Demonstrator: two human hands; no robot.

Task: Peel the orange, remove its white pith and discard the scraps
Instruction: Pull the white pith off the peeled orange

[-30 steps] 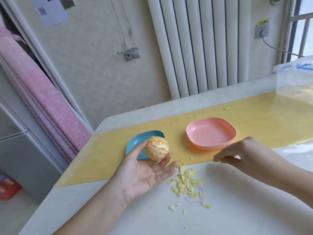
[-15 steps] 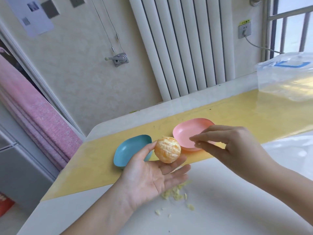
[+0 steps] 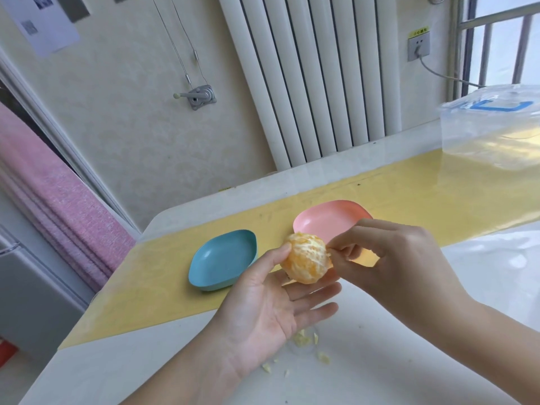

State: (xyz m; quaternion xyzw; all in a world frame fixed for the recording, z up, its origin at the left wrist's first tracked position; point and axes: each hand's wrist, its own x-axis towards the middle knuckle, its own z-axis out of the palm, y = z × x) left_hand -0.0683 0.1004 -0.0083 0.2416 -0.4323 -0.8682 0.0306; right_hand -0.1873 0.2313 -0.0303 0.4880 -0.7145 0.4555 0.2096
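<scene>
1. Fingers (image 3: 347, 235) of the right hand (image 3: 403, 258) pinch together on the 3 o'clock flank of the peeled, pith-streaked round orange (image 3: 305, 260).
2. Left hand (image 3: 263, 314), at 7 o'clock of the fruit, holds it between thumb and upper fingers; its lower fingers are spread loose.
3. Pale pith scraps (image 3: 304, 340) lie on the white counter (image 3: 409, 363) at 6 o'clock; the strand likely pulls toward 3 o'clock.

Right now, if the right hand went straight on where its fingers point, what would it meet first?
The peeled orange: the right hand's fingertips touch the side nearest it, apparently pinching pith. Beyond it lies the left hand's thumb, which holds the fruit.
</scene>
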